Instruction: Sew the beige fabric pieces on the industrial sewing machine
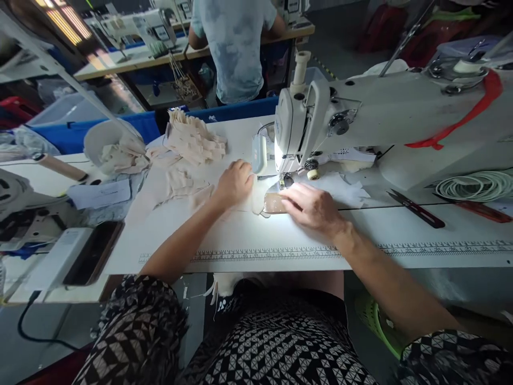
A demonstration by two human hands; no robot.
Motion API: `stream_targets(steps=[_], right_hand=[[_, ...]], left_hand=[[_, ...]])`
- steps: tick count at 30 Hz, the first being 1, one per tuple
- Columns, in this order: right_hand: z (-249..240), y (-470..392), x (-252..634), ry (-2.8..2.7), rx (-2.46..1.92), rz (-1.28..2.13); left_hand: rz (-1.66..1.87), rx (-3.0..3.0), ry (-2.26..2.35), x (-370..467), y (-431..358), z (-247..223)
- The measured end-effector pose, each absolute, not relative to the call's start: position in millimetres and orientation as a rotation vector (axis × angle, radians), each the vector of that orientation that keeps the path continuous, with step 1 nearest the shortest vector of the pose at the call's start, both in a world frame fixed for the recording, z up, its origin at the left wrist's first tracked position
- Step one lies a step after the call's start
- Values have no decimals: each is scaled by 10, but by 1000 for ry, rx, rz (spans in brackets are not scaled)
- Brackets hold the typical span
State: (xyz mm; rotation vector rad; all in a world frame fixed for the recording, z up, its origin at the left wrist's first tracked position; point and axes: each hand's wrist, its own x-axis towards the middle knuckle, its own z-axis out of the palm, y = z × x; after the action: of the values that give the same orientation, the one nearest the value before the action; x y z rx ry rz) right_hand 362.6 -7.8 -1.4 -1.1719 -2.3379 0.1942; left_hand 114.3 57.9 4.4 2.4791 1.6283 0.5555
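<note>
Left hand point(234, 184): fingers curled beside pale cloth point(258, 199).
Right hand point(311, 208): fingertips on brown piece point(274, 203), six o'clock from presser foot point(285, 182).
Grip: we cannot tell, either hand.

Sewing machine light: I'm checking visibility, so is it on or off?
On: the light glows white at the machine head, brightening the tabletop.

Dim room, bright glow under machine, edges stretched, background seemingly soft

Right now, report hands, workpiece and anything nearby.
Left hand at pale cloth. Right hand, fingertips on brown piece. Both pieces close by the machine. Snips to the right, on the table.
</note>
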Motion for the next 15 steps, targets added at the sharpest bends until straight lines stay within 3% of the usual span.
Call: stream_targets(steps=[5,15], right_hand=[[34,-311,3283,-2678,-839,126],[30,-1238,3012,-2513,-742,52]], left_hand=[[182,2258,1809,849,540,227],[415,1768,1396,99,-507,200]])
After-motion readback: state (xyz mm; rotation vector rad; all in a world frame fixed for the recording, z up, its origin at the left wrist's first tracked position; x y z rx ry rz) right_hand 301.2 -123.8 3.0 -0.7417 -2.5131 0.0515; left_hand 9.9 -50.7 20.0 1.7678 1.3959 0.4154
